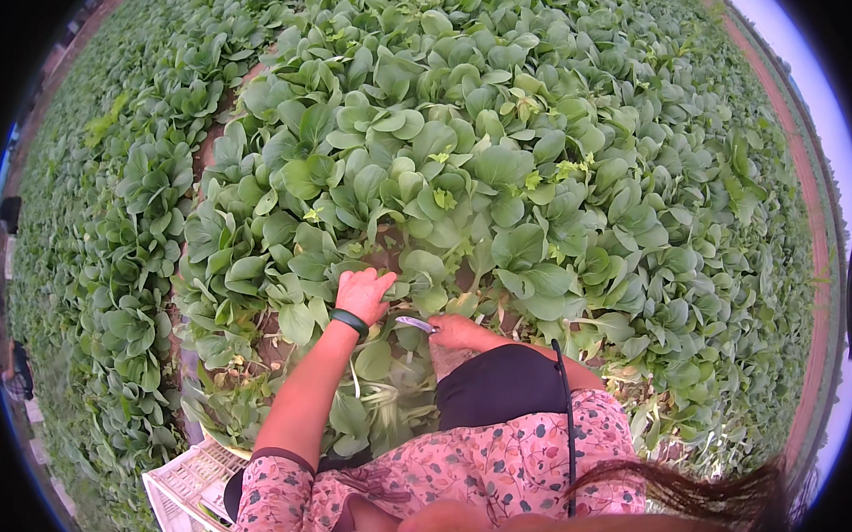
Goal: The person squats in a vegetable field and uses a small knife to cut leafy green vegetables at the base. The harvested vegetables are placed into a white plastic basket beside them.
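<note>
My left hand (364, 293), with a dark green bangle at the wrist, reaches into the leaves of a leafy green plant (313, 262); its fingers are bent, and whether they grip a leaf is hidden. Just right of it and a little nearer my body, my right hand (454, 332) holds a knife (415, 324) whose short curved blade points left. Cut leafy greens with pale stalks (386, 398) lie on the ground between my left forearm and my knee. Yellowed leaves and bare soil show around the plant bases.
A white plastic crate (193, 479) stands at the lower left beside me. Dense rows of leafy greens (500, 163) spread ahead and to both sides. A narrow soil furrow (208, 149) runs along the left. Another person (21, 371) is at the far left edge.
</note>
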### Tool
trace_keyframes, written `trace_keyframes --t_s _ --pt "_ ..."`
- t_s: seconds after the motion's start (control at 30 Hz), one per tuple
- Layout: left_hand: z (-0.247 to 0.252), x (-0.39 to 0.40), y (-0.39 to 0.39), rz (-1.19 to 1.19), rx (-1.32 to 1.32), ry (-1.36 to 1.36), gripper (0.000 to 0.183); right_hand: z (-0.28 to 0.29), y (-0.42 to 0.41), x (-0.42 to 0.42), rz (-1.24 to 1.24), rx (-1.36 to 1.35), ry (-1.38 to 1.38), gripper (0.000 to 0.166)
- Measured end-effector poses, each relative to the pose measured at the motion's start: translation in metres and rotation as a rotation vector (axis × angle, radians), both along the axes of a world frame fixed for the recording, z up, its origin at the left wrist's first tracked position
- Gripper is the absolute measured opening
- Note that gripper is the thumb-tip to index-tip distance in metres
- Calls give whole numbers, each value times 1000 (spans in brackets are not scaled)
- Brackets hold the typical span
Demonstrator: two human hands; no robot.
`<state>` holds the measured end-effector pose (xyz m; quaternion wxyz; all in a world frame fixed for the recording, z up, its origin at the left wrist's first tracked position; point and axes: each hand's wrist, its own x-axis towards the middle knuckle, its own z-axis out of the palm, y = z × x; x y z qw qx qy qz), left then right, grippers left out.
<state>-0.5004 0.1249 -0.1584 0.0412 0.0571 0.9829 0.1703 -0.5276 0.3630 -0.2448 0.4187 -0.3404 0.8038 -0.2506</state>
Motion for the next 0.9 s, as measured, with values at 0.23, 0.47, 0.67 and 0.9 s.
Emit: trace_keyframes --t_s 0.23,0.47,0.67,0.9 --pt "-16 37 -25 -4 69 95 54 20 -11 -2 -108 -73 49 28" --pt "-31 50 -37 -14 67 92 47 10 -19 1 -253 -148 203 25" --pt "-36 59 -39 -17 83 73 50 1 -42 -8 -355 -95 59 26" --pt "-43 65 -48 8 58 88 48 -28 -62 -18 -330 -84 130 33"
